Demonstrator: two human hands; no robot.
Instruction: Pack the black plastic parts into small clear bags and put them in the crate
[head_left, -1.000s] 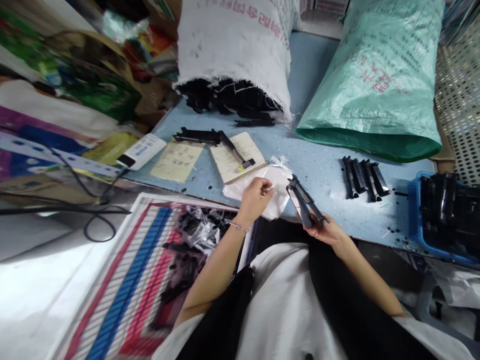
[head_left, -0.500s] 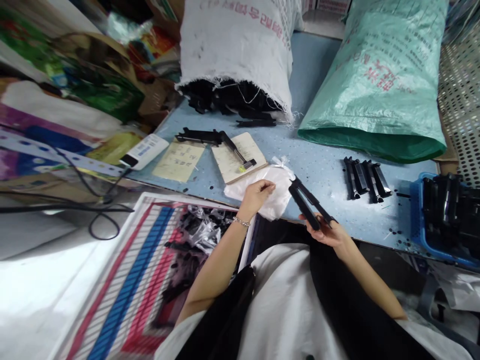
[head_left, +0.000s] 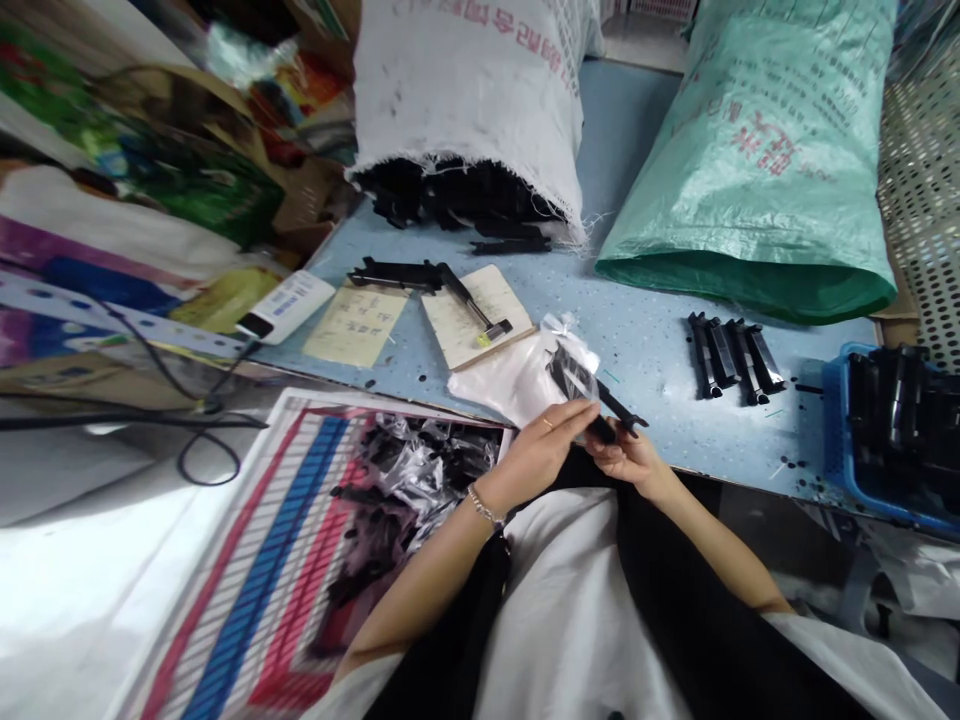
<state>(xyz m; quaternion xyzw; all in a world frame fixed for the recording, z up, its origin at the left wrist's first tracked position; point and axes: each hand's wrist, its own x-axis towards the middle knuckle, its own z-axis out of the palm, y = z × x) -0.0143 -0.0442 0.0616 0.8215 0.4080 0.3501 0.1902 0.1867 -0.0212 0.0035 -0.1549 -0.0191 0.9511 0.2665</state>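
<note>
The left hand [head_left: 544, 447] is now joining the right hand [head_left: 628, 462], both gripping the part [head_left: 609, 405] and easing it into the bag [head_left: 514, 378].

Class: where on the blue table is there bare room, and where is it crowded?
Bare: between the clear bags and the row of black parts; also between white sack and green sack. Crowded: notepads, blue bin.

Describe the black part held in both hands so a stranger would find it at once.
Start at the blue table, at its near edge. There the left hand and right hand grip one long black part; the similar parts lie untouched in a row farther right.
</note>
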